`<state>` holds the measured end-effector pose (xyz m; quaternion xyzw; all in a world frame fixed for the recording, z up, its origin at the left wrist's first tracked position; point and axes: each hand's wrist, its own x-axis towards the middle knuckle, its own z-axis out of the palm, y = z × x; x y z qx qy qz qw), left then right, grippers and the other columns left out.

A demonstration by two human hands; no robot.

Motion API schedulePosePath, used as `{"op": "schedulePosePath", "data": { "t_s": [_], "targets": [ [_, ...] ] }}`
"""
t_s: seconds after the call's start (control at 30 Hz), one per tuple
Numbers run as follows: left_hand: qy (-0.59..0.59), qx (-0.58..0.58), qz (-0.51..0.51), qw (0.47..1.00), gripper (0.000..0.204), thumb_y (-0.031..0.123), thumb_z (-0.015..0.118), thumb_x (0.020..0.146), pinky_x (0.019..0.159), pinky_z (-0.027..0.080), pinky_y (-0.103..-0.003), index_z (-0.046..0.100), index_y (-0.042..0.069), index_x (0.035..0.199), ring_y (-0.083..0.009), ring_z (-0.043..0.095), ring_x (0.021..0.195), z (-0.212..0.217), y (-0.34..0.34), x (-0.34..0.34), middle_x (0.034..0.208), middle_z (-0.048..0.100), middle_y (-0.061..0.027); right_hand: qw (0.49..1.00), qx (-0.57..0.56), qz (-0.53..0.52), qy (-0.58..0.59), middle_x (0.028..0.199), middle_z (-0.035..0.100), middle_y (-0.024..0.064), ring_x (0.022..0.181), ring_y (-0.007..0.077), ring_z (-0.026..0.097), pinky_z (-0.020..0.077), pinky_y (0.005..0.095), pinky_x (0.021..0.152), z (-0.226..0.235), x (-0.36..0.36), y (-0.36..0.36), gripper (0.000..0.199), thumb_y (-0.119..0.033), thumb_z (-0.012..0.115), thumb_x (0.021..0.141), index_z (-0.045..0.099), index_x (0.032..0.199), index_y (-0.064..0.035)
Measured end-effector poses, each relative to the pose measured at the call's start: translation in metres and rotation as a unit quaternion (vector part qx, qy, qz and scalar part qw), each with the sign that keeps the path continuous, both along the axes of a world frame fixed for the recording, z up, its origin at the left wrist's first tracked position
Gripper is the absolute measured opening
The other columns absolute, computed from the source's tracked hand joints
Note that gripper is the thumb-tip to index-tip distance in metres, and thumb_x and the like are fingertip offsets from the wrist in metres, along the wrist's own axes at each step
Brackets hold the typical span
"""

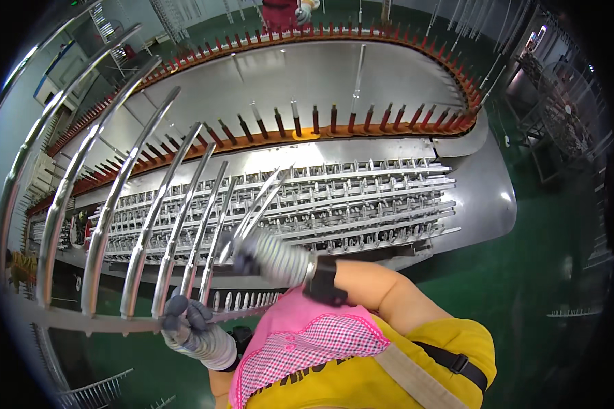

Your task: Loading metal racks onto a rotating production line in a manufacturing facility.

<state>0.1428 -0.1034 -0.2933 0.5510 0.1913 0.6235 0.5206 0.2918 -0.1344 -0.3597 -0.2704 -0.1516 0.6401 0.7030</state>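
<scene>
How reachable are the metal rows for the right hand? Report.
Likely yes: the right hand is near the metal rows, with no visible barrier between, though it seems to hold rods.

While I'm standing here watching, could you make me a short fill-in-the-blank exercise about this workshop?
1. The left hand and right hand have their fingers covered by ____.
2. The metal rack's flat bar is gripped by the ____ hand.
3. The shirt beneath the pink apron is ____.
4. The floor is coloured ____.

Missing words: gloves; left; yellow; green.
</scene>
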Motion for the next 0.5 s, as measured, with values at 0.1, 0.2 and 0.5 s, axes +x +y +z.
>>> {"op": "schedulePosePath", "data": {
  "t_s": [0.1,0.2,0.5],
  "targets": [
    [-0.027,0.017,-0.057,0.998,0.037,0.030,0.049,0.083,0.039,0.031,-0.019,0.057,-0.006,0.087,-0.0051,0.028,0.037,-0.003,0.003,-0.007,0.048,0.039,-0.0013,0.901,-0.015,-0.285,-0.326,0.062,0.055,0.0006,0.052,0.0099,0.048,0.0396,0.0226,0.051,-0.042,0.098,-0.001,0.030,-0.032,0.047,0.084,0.058,0.074,-0.0066],
    [-0.028,0.016,0.047,0.998,0.039,0.033,0.048,0.083,0.040,0.033,-0.018,0.057,-0.005,0.087,-0.0040,0.028,0.038,0.000,0.000,-0.001,0.064,0.052,-0.0036,0.840,-0.060,-0.430,-0.325,0.065,0.055,-0.0015,0.055,0.0084,0.048,0.0379,0.0224,0.049,-0.088,0.225,-0.040,0.016,-0.025,0.054,0.079,0.059,0.076,-0.0098],
    [0.008,0.012,0.087,0.996,0.037,0.035,0.050,0.082,0.039,0.030,-0.017,0.055,-0.002,0.082,-0.0039,0.029,0.039,-0.005,-0.002,0.015,0.070,0.057,-0.0033,0.392,-0.407,-0.488,-0.665,0.074,0.060,0.0127,0.066,0.0287,0.059,0.0466,0.0361,0.061,-0.060,0.358,-0.069,0.020,-0.022,0.053,0.078,0.057,0.087,-0.0055]
  ]
}}
